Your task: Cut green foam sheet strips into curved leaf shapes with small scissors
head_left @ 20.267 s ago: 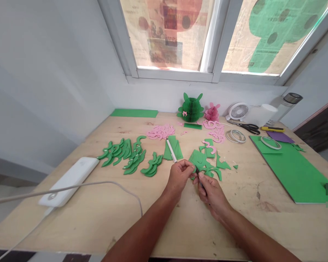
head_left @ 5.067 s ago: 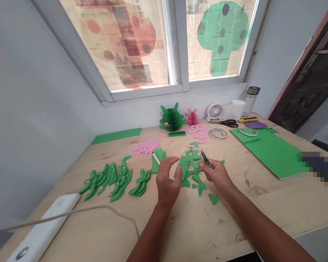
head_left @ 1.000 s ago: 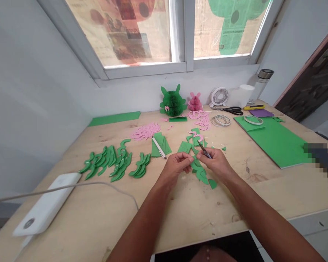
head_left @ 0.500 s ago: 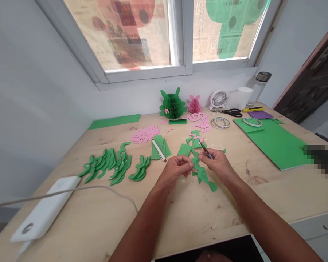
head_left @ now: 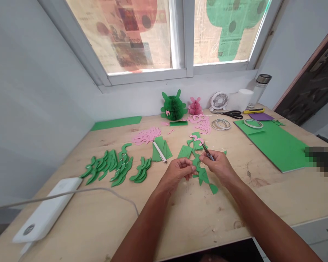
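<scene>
— Where does the green paper piece lie?
— Between the hands, just above the table; the left hand pinches its near-left edge.
— And the right hand?
— Closed on small scissors, blades angled up-left, nearer the piece's far end.

Green paper cutout, jagged and leaf-like, held just above the table; thin dark tool angled across it.

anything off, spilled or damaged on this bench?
Nothing damaged or spilled. Loose green offcuts lie scattered under the hands, unlike the tidy rows of green curved pieces further left. The left hand pinches a green piece; the right hand holds a thin dark tool. A white cable trails across the table.
</scene>
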Demonstrator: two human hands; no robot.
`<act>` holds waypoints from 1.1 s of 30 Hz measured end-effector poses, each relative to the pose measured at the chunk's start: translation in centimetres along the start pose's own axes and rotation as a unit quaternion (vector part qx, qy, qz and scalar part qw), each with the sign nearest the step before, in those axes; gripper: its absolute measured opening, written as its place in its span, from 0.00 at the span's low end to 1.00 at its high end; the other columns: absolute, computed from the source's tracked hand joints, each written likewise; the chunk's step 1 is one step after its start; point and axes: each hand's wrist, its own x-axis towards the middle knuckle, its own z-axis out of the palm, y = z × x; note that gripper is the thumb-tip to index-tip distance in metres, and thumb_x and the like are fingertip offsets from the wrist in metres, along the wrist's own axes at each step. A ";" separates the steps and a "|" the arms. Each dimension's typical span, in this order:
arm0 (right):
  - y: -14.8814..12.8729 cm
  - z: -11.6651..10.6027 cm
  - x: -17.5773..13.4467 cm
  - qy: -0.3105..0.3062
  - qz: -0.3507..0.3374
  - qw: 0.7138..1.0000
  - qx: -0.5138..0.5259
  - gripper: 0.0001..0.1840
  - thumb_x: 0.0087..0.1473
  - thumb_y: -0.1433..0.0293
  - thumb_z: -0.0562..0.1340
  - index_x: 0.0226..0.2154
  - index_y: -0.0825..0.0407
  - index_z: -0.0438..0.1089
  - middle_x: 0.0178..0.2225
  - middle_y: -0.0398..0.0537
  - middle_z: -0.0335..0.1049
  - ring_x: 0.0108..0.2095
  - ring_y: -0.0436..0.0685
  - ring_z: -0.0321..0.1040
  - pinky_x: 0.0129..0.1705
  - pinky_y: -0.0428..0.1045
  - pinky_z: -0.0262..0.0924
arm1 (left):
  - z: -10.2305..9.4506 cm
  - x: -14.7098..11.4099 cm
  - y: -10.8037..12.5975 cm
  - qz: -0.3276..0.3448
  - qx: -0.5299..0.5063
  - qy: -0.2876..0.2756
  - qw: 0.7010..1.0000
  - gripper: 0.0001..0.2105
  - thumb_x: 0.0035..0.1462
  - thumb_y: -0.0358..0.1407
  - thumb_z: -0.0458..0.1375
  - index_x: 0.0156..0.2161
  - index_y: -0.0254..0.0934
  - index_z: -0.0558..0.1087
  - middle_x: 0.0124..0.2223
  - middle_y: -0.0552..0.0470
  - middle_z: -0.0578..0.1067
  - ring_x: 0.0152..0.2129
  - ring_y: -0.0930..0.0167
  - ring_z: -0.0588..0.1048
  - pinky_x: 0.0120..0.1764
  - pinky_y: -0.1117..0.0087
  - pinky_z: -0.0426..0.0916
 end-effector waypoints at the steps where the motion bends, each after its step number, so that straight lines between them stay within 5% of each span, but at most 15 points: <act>1: 0.0 0.0 0.0 0.000 0.000 1.000 0.001 0.14 0.44 0.60 0.63 0.23 0.53 0.62 0.17 0.35 0.44 0.18 0.45 0.38 0.19 0.45 0.34 | 0.0 0.0 0.0 -0.003 0.000 -0.004 1.000 0.10 0.40 0.36 0.65 0.24 0.33 0.68 0.21 0.50 0.74 0.14 0.77 0.66 0.19 0.76 0.60; 11: 0.3 0.0 0.1 0.013 -0.006 1.000 0.008 0.14 0.44 0.61 0.63 0.22 0.54 0.62 0.17 0.35 0.45 0.18 0.45 0.39 0.19 0.44 0.35 | 0.7 0.0 -0.1 -0.021 0.036 -0.033 0.999 0.12 0.40 0.38 0.64 0.21 0.34 0.65 0.18 0.55 0.70 0.12 0.79 0.63 0.18 0.76 0.58; 18: -0.2 0.1 -0.2 0.015 -0.019 0.999 0.022 0.15 0.46 0.59 0.62 0.25 0.55 0.65 0.19 0.36 0.47 0.18 0.45 0.39 0.19 0.44 0.35 | 0.4 -0.1 0.2 -0.009 0.023 -0.003 1.000 0.11 0.40 0.36 0.62 0.20 0.35 0.63 0.17 0.56 0.69 0.12 0.79 0.62 0.18 0.76 0.56; 25: -0.8 -0.3 -0.3 -0.071 -0.006 0.997 0.024 0.20 0.52 0.53 0.55 0.29 0.55 0.67 0.15 0.34 0.41 0.16 0.46 0.38 0.17 0.45 0.33 | -0.8 -0.4 1.4 0.012 0.000 0.013 1.000 0.11 0.40 0.35 0.62 0.20 0.35 0.63 0.17 0.56 0.69 0.14 0.78 0.65 0.21 0.75 0.59; 33: -1.4 -0.8 -0.5 -0.147 -0.023 0.985 -0.082 0.21 0.53 0.54 0.55 0.27 0.56 0.69 0.16 0.36 0.44 0.17 0.46 0.41 0.18 0.44 0.36 | -2.1 -0.7 1.9 0.023 -0.025 -0.039 0.999 0.09 0.40 0.35 0.63 0.23 0.33 0.68 0.19 0.53 0.72 0.17 0.75 0.70 0.23 0.74 0.63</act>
